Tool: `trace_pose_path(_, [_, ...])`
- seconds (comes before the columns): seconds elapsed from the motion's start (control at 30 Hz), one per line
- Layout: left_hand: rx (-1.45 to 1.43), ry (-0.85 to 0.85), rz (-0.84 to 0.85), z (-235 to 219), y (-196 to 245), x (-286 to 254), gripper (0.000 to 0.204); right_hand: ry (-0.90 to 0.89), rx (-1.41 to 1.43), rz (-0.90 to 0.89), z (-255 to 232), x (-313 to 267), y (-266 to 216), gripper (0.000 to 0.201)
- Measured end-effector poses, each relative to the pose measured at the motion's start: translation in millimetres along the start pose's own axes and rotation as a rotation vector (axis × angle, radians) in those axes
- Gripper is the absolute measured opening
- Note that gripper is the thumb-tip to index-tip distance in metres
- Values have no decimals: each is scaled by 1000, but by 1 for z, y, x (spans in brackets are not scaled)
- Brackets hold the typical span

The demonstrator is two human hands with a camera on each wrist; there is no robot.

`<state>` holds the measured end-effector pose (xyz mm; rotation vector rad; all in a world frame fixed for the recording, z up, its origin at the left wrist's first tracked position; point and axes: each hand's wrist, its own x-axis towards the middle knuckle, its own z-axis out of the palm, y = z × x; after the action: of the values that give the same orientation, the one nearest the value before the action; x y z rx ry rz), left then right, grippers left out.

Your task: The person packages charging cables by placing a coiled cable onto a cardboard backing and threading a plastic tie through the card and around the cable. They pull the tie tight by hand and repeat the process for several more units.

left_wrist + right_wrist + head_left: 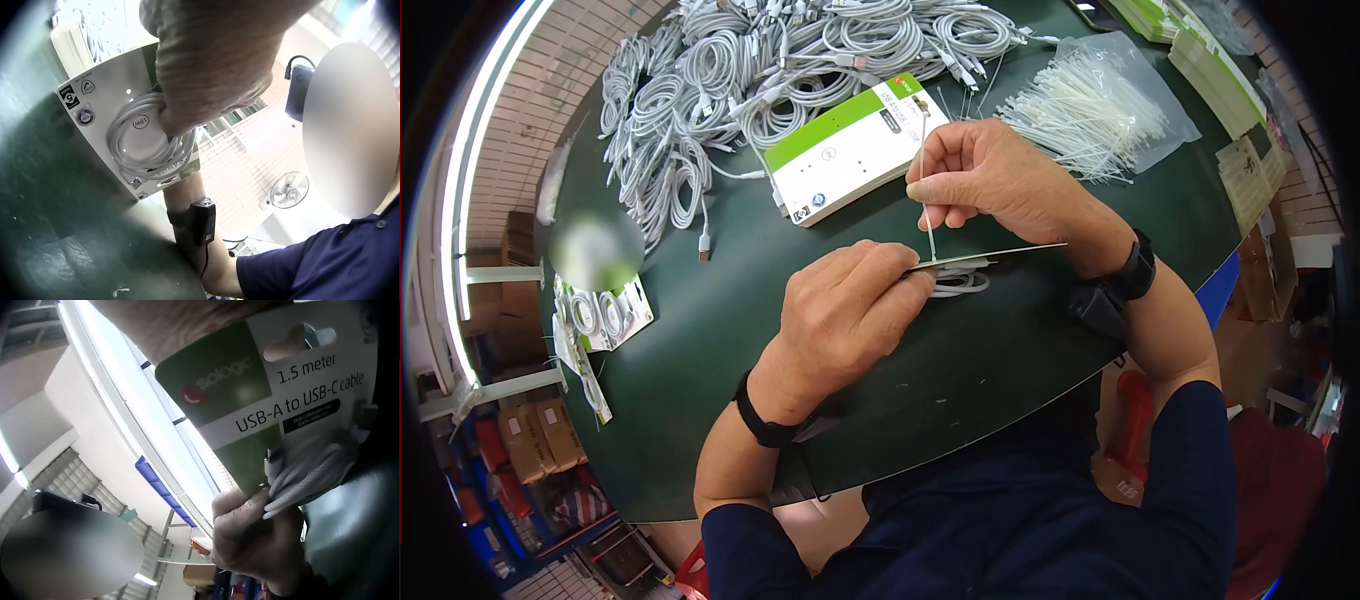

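Note:
My left hand (840, 310) grips a printed cardboard card (97, 125) by its edge, with a coiled light-grey cable (960, 285) lying against one face. In the right wrist view the card's green and white front reads "USB-A to USB-C cable", and the fingers hold cable and card together. Between thumb and fingertips, my right hand (1000, 175) pinches a thin white cable tie (925, 215). That tie runs down to the card's upper edge, close to the left fingertips. The card is seen nearly edge-on in the head view.
A large heap of coiled cables (730, 65) covers the table's far side. Before it lies a stack of cards (850, 150). An opened plastic bag of white cable ties (1090, 110) is far right, near more card stacks (1215, 75). Carded cables (615, 318) lie at left.

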<state>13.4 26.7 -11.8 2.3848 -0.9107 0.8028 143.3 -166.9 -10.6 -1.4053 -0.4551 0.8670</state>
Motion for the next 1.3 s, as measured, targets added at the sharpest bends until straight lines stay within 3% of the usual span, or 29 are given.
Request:
trace_pose_path(0.4, [-1, -9, -16, -1, 1, 1, 16, -50, -46, -7, 0, 0, 4, 12])
trace_pose_path(0.7, [-16, -54, -29, -6, 1, 1, 30, -282, -167, -138, -7, 3, 6, 16])
trace_pose_path(0.8, [-4, -71, -51, -8, 3, 3, 30, -249, -154, -133, -4, -1, -3, 17])
trace_pose_path(0.9, [-1, -64, -67, -7, 5, 5, 29, -233, 19, -17, -8, 0, -1, 22])
trace_pose_path(1.0, [15, -74, -64, -8, 5, 6, 28, -217, -45, 38, -8, -1, -6, 26])
trace_pose_path(1.2, [2, -78, -41, -7, 3, 4, 26, -349, -332, -137, -8, 1, 0, 24])
trace_pose_path(1.3, [32, -81, -38, -8, 6, 6, 24, -291, -154, -112, -5, -4, -4, 22])
